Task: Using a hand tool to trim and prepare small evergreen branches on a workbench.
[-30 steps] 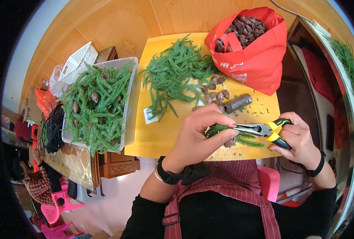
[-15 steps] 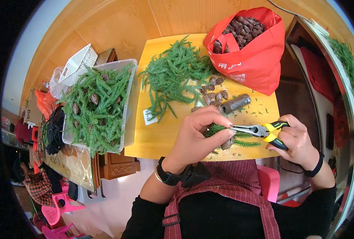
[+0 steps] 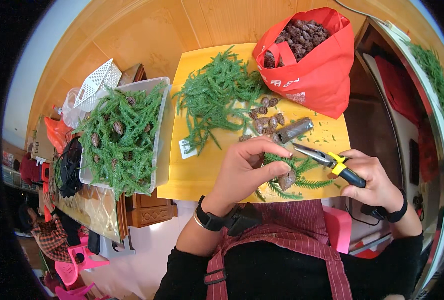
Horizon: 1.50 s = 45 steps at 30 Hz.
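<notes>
Between the thumb and fingers of my left hand (image 3: pixel 252 167) is a green artificial pine sprig (image 3: pixel 302 186), its needles spreading to the right above the near table edge. A brown pine cone (image 3: pixel 286 180) sits among its needles, just below my fingertips. My right hand (image 3: pixel 374 180) is wrapped round yellow-and-black needle-nose pliers (image 3: pixel 332 162). Their jaws point left toward my left fingertips, apart from the sprig. Beyond my left hand lie several loose pine cones (image 3: pixel 269 123) and a dark cylindrical roll (image 3: pixel 294 130).
A pile of green sprigs (image 3: pixel 217 95) covers the yellow table's far left. At its far right stands a red bag (image 3: pixel 314 82) of pine cones. Left of the table, a clear plastic bin (image 3: pixel 163 135) holds sprigs with cones. A seated person (image 3: pixel 52 237) is at far left.
The pliers have drawn away from my left fingertips and tilted downward at the handles. The sprig has turned, showing more of its needles and the cone.
</notes>
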Available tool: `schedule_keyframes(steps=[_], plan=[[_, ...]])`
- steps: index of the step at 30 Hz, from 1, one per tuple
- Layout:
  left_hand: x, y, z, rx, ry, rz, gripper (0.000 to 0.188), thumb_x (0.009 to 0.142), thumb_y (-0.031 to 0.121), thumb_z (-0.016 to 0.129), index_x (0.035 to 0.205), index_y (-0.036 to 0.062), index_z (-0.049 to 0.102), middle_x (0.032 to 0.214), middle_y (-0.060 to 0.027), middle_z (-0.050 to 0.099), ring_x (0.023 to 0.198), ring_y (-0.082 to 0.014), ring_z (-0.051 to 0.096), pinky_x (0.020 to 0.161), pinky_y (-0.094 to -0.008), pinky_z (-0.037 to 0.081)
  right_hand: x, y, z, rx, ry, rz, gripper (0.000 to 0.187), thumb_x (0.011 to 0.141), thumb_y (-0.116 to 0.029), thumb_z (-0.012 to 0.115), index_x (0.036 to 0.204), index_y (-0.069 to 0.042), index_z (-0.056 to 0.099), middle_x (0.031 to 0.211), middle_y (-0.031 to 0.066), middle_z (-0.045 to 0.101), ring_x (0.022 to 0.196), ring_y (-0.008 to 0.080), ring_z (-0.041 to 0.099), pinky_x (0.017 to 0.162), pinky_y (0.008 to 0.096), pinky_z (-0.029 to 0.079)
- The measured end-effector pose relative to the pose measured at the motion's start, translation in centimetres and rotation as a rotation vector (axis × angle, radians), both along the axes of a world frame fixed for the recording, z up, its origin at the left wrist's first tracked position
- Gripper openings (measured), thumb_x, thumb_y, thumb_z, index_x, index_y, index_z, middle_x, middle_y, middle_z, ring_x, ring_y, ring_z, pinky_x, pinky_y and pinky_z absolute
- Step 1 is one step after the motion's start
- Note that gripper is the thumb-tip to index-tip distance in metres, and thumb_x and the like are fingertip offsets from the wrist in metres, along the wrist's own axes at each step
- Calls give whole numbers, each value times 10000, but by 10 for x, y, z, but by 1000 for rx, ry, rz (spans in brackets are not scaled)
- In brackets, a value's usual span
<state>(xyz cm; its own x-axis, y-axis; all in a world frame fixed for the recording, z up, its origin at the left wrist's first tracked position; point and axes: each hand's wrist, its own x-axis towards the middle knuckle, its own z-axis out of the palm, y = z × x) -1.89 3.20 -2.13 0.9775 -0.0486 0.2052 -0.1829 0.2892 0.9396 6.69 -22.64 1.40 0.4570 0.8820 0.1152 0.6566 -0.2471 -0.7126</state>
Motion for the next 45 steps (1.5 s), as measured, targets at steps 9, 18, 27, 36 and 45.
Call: schedule_keyframes(steps=[9, 18, 27, 36, 45], plan=[[0, 4, -3, -59, 58, -43, 172, 756, -11, 635, 926, -10, 608, 906, -60, 593, 815, -98, 556, 724, -230, 449, 5, 2, 6, -11, -171, 36, 380, 708, -367, 675, 747, 2, 591, 716, 104, 574, 865, 315, 536, 792, 392, 411], [-1, 3, 3, -163, 203, -155, 182, 730, 80, 682, 871, -5, 606, 855, -44, 562, 767, -104, 527, 692, -225, 420, 18, 5, 7, 9, -325, 103, 349, 638, -309, 730, 720, -7, 578, 742, 85, 574, 880, 307, 538, 763, 389, 424], [-2, 5, 3, -204, 316, -269, 230, 710, 154, 714, 853, 12, 601, 863, -28, 556, 763, -91, 505, 673, -210, 394, 19, 9, 8, 14, -380, 118, 326, 598, -269, 753, 646, -23, 544, 708, 68, 560, 855, 282, 542, 754, 372, 429], [-2, 6, -2, -228, 333, -270, 232, 701, 153, 721, 860, 25, 609, 874, -20, 560, 781, -89, 506, 696, -213, 392, 17, 8, 2, 30, -497, 98, 300, 621, -241, 740, 651, -15, 545, 624, 85, 518, 751, 290, 551, 683, 359, 455], [-3, 3, 1, -241, 303, -228, 166, 730, 77, 684, 865, 21, 606, 891, -25, 573, 782, -85, 532, 694, -211, 417, 17, 10, 5, 57, -390, 108, 340, 654, -284, 727, 692, 10, 561, 687, 101, 550, 876, 320, 544, 740, 389, 440]])
